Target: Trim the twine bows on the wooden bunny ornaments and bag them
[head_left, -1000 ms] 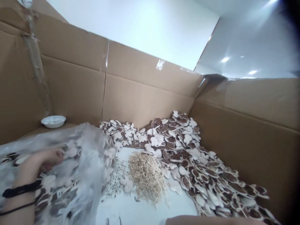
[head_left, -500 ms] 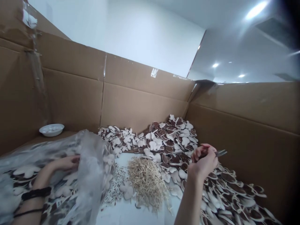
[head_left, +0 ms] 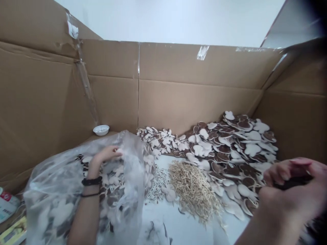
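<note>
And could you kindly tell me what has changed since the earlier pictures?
The right hand has come up into view near the brown-and-white pile, curled round something dark. The left hand has moved toward the far side of the plastic bag. The view has swung left, revealing a bottle. The strip heap and white dish look unchanged.

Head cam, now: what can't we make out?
All head view:
Dark thing in right hand: mostly hidden by the grip, blurred.
Left hand: too blurred to tell whether it grips anything.
Pieces in plastic bag: behind cloudy film.
Bottle: cut off by left edge.
White bowl: contents too small.
</note>
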